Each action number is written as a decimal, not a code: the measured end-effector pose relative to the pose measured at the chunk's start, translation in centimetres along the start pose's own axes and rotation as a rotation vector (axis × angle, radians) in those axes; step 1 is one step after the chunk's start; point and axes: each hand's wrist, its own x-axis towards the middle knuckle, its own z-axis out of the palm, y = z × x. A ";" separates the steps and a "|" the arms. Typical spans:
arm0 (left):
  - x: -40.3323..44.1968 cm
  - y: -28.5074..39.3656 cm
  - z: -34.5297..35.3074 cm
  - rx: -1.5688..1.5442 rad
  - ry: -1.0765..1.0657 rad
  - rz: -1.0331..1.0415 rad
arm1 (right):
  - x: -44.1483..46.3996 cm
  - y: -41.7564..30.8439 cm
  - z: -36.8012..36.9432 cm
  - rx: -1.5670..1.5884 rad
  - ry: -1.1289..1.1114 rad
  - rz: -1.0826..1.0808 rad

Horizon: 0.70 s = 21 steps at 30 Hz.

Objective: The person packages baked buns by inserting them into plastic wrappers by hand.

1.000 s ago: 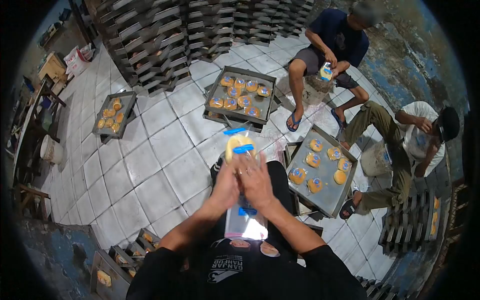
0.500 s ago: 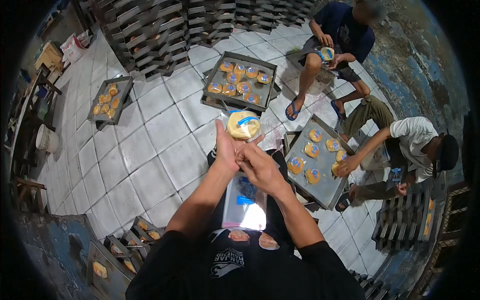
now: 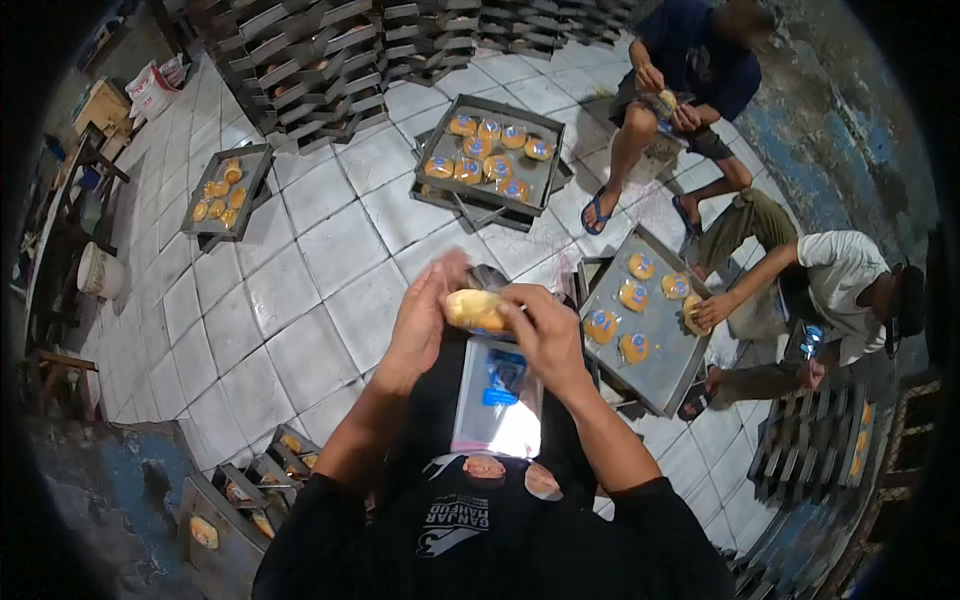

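The L hand (image 3: 416, 318) is held half open w/ fingers curved by the near-side end of a bun (image 3: 474, 310); can't tell if it touches. The R hand (image 3: 543, 328) has its thumb & fingers closed on the other end of the bun, a narrow grip. The bun is up in front of the body, btwn both hands, just above a stack of clear bags (image 3: 497, 400) w/ blue print, which lies on the lap. Ahead, on the tiled floor (image 3: 325, 290), a mid tray (image 3: 540, 185) bears wrapped buns; a smaller tray (image 3: 252, 182) w/ buns sits off to the left. To the right, another tray (image 3: 665, 362) holds more wrapped buns, spaced apart. A person in a dark top (image 3: 695, 65) holds a bun w/ both hands; a person in a white top (image 3: 840, 275) has one hand on a bun at that tray's edge. Metal trays are stacked at the back, & a white bucket (image 3: 100, 272) is at far left.
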 end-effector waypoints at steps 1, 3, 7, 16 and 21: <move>0.1 0.3 0.9 -0.161 -0.087 -0.083 | 0.5 1.5 0.4 0.064 -0.014 0.182; -0.1 -1.0 1.2 0.304 0.002 0.005 | 1.3 3.2 0.6 -0.126 0.049 0.102; 0.5 -1.2 2.5 0.365 0.137 0.419 | 2.1 1.2 0.7 -0.192 0.062 -0.181; 0.7 -1.1 1.8 0.297 0.346 0.385 | 2.1 4.4 0.8 0.322 -0.050 0.203; 1.0 -0.4 3.2 0.219 0.363 0.394 | 2.5 2.0 0.1 0.079 -0.050 0.032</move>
